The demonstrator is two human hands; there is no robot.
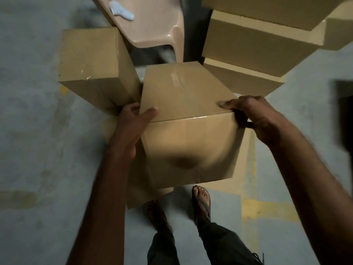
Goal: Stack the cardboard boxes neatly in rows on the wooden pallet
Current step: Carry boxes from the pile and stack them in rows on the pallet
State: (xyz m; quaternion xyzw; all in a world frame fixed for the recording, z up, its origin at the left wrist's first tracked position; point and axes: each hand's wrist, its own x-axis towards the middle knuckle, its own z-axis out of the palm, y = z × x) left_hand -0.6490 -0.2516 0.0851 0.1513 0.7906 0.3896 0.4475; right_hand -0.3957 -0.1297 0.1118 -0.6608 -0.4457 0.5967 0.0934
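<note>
A left box (91, 60) stands closed on the floor, its near corner just beside the held box (183, 96). The left hand (131, 127) clamps that box's left near corner, thumb flat on the top and fingers curled round the side. The box sits mid-view above more cardboard; I cannot tell whether it is lifted clear. The right hand (256, 115) grips the right near corner the same way. Farther right rises a staggered stack of boxes (254, 46). No pallet shows.

Both hands hold only the near end, so the far end may dip and the box slip onto the sandalled foot (201, 199) below, or swing into the left box or the plastic chair (152, 25).

Every box is shut, so contents are hidden. The chair seat carries 1 white object (121, 9).
</note>
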